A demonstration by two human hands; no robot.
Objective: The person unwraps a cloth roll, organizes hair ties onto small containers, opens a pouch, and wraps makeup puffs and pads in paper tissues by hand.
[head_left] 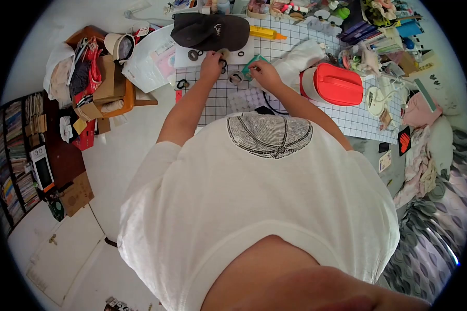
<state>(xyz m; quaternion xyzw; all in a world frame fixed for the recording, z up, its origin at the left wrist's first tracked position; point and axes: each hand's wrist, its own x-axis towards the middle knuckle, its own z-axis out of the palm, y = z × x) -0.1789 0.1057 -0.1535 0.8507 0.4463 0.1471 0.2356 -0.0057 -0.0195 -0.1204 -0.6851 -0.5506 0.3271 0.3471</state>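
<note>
ok so the black bands sit just right of my left grip, the nearer one, green packet just left of my right grip, can't tell how open either is or what they're holding

At the frame's upper centre, a black fabric cap lay left of a yellow plastic tube, a flat teal packet below; rightward on the white gridded worktop sat a red rounded case.
</note>
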